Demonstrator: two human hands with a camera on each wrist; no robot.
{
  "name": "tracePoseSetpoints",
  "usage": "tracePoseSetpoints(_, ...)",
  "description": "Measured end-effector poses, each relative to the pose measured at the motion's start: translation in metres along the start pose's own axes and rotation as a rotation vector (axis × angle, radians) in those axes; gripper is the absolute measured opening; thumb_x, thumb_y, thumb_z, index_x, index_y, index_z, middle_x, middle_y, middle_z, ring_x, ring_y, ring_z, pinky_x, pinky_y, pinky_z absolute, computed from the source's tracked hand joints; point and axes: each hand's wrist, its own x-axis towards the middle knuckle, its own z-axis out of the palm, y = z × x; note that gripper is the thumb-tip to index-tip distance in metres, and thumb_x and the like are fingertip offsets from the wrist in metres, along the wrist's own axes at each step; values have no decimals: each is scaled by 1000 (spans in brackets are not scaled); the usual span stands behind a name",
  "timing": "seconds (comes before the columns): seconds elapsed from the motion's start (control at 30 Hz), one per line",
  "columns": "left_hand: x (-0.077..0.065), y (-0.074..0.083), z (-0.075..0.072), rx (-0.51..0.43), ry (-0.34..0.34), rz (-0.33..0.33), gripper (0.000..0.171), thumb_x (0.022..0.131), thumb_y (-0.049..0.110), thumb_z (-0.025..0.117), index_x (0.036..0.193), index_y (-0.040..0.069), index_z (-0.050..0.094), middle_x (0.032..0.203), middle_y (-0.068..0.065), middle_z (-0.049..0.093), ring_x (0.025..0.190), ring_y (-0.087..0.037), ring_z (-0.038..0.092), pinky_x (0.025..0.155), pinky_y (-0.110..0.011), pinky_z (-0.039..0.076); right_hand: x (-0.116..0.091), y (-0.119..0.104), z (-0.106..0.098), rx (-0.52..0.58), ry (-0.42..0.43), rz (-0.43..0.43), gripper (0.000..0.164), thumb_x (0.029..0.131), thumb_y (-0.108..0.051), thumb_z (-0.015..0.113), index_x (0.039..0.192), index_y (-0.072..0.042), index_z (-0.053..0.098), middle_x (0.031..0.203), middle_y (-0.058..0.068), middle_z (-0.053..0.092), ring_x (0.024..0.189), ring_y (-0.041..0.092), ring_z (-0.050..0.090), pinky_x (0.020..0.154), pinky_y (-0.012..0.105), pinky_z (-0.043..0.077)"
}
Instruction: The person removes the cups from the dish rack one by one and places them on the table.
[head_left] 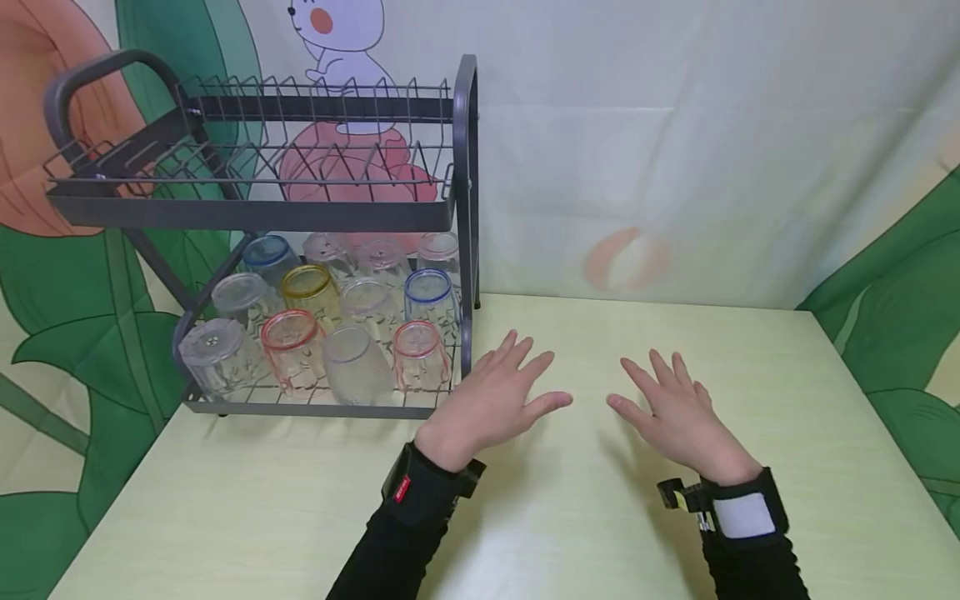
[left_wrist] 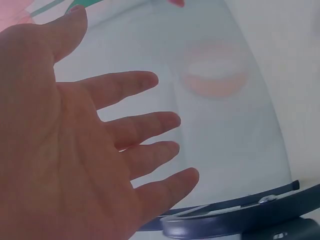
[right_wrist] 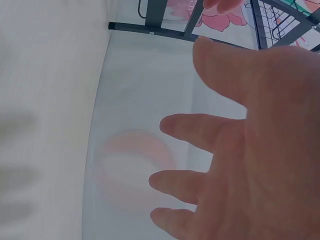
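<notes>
My left hand [head_left: 487,408] hovers over the table just right of a dark two-tier dish rack [head_left: 322,218], its fingers spread and holding nothing. To its right, apart from it, my right hand [head_left: 682,417] also hangs above the table with spread fingers and an empty palm. On the rack's lower tier several glasses stand upside down. Closest to the left hand is a red-rimmed glass [head_left: 420,357]; behind it is a blue-rimmed glass [head_left: 431,300]. A frosted glass [head_left: 358,367], another red-rimmed glass [head_left: 295,354] and a yellow glass [head_left: 311,293] are farther left.
The rack's upper wire tier [head_left: 300,158] holds nothing I can see. Under everything lies a pale wooden table [head_left: 600,517]. A printed cloth [head_left: 675,150] hangs behind its back edge. Each wrist wears a black strap with a small camera.
</notes>
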Motion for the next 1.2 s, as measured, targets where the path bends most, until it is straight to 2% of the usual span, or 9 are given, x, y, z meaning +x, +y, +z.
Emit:
tracePoseSetpoints(0.23, -6, -3, -12, -31, 29, 25, 69, 98, 61, 41, 150, 15, 41, 155, -15, 32, 148, -29, 12, 119, -45, 17, 1, -2, 0, 13, 6, -24, 74, 98, -59, 44, 152, -8, 35, 155, 32, 14, 142, 53, 2, 103, 77, 11)
tracePoseSetpoints(0.47, -15, -11, -26, -100, 52, 1, 65, 99, 56, 45, 150, 16, 41, 155, -12, 35, 147, -26, 19, 117, -44, 23, 2, -4, 0, 43, 16, -59, 74, 98, -57, 46, 151, -7, 36, 155, 32, 16, 142, 53, 5, 103, 77, 13)
tracePoseSetpoints(0.7, -23, -23, -39, -136, 147, 33, 55, 101, 39, 53, 146, 7, 46, 149, -16, 42, 144, -30, 27, 116, -41, 27, 2, -4, 1, 96, -6, -72, 74, 99, -55, 47, 152, -6, 34, 157, 30, 13, 142, 51, 7, 108, 71, 15)
tracePoseSetpoints(1.0, -30, -39, -47, -106, 228, -12, 51, 101, 31, 56, 143, 3, 49, 142, -17, 50, 139, -35, 34, 114, -46, 29, 1, -6, 3, 125, -2, -93, 73, 98, -56, 47, 153, -9, 33, 158, 24, 15, 143, 46, 15, 109, 67, 22)
tracePoseSetpoints(1.2, -32, -48, -49, -77, 274, -39, 46, 101, 26, 57, 141, 3, 51, 139, -18, 53, 139, -37, 34, 114, -49, 27, 3, -8, 4, 126, 10, -118, 71, 99, -54, 48, 153, -9, 33, 158, 24, 18, 142, 46, 20, 109, 66, 23)
